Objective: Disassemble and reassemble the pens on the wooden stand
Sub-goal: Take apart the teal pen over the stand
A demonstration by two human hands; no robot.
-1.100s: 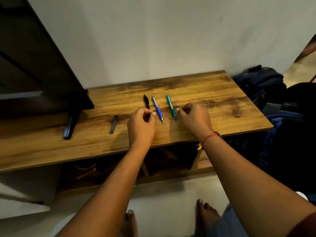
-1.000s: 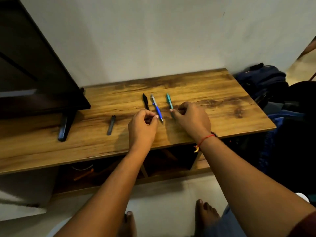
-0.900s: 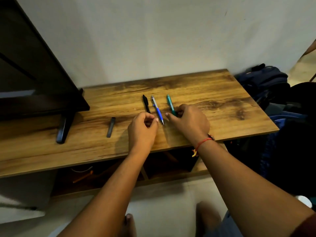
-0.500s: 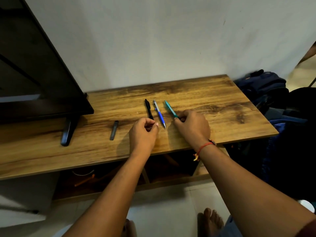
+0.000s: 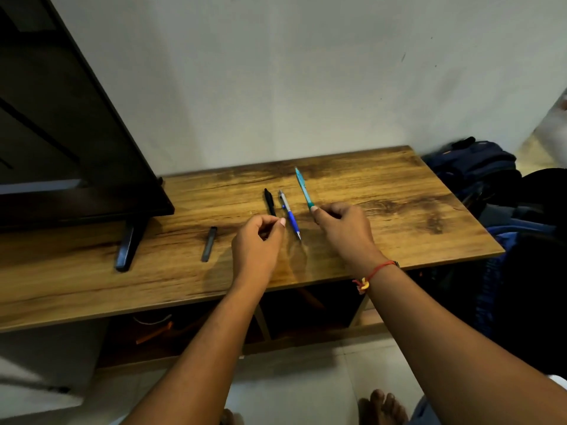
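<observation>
On the wooden stand [image 5: 399, 210], near its middle, the blue pen [image 5: 290, 214] and the black pen [image 5: 270, 202] lie side by side, with a small dark stick [image 5: 209, 243] well apart to their left. The person's right hand [image 5: 343, 231] pinches the teal pen [image 5: 303, 188] by its near end; the pen points toward the wall and appears raised off the surface. The left hand [image 5: 257, 243] hovers at the black pen's near end, fingers curled; whether it grips anything cannot be determined. Step in hand, by judgement: pickup of the first pen for disassembly. The next move calls for the left hand to take the free barrel end and twist against the right, with loose parts kept over the stand.
</observation>
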